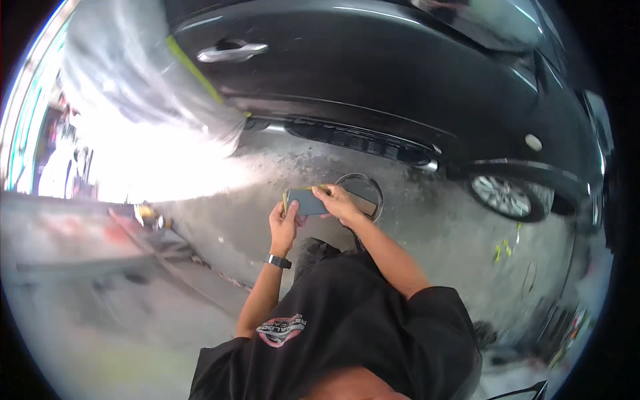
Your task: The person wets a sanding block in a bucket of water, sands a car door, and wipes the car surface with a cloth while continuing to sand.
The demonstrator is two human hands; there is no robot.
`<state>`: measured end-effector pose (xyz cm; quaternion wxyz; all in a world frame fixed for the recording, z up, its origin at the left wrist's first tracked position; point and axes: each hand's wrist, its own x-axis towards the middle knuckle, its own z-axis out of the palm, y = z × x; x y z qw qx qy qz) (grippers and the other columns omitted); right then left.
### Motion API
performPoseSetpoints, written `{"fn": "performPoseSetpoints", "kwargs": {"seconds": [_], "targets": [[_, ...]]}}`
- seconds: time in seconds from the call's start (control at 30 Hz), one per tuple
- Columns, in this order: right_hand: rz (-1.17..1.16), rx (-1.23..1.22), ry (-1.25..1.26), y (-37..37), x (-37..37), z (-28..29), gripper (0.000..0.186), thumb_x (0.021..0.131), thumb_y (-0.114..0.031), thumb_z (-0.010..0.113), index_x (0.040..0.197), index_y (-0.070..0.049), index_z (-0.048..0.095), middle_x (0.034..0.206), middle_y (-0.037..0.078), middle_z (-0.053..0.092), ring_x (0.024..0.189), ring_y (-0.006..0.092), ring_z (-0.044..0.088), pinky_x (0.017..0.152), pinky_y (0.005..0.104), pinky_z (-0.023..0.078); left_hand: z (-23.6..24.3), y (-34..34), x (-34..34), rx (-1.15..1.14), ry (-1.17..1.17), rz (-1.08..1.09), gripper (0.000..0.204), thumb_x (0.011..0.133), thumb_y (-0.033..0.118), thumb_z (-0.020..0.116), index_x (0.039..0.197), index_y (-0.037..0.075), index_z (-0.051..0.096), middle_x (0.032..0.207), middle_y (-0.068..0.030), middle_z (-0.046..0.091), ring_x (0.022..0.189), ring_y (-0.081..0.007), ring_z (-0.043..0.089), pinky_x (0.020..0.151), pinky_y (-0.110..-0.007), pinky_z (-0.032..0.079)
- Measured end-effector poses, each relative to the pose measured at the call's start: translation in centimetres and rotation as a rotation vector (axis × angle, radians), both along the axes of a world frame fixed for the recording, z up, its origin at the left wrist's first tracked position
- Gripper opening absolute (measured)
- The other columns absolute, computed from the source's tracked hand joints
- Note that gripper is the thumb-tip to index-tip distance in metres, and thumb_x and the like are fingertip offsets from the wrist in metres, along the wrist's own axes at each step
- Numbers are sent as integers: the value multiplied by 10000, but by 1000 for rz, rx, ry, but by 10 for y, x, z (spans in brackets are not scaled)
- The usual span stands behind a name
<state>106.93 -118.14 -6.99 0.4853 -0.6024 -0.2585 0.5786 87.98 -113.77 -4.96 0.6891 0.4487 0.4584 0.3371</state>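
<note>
Held in front of my body is a grey rectangular sheet of sandpaper (307, 203) with yellowish edges, folded or layered. My left hand (285, 222) grips its left end, thumb lying on the grey face. At the right end, my right hand (339, 204) is closed on the sheet's upper corner. A dark band with a watch face circles my left wrist. Just behind my right hand a round black rim (381, 193) shows, with a flat brown piece (361, 202) inside it. My hand partly hides both.
A dark car (373, 73) fills the far side, with its side step (360, 140) and wheel (503, 195). Plastic sheeting (120, 60) edged with green tape covers its left part. Yellow-green scraps (501, 251) lie on the concrete floor (433, 220). A yellow-and-black tool (150, 217) is at left.
</note>
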Motion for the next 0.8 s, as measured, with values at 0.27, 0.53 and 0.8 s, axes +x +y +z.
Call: {"fn": "performPoseSetpoints", "kwargs": {"seconds": [0.27,0.53,0.8], "targets": [[-478,-197,346,41,-16,-78,999,930,-545,780,1628,4,322,1493,221,544,1361,324,549,1152,408,431,-35,100,68,787,495,-978,458,806,178,858,1199,19,683,1097,-197,676,1051,-384,642,938,-463,528],[-1199,254,1039,38,-50,-197,307,1057,-231,663,1286,-28,639,1090,80,706,977,169,692,831,336,569,-221,176,101,464,507,-1650,677,825,116,816,1430,22,528,1305,-216,629,1136,-332,667,991,-421,541],[-1429,-555,-324,21,-42,-440,290,1076,-150,547,1279,46,612,1121,261,691,1040,401,682,913,466,538,-406,128,189,862,499,-1923,541,901,-16,645,1432,16,549,1340,-222,618,1184,-396,646,1012,-468,540]]}}
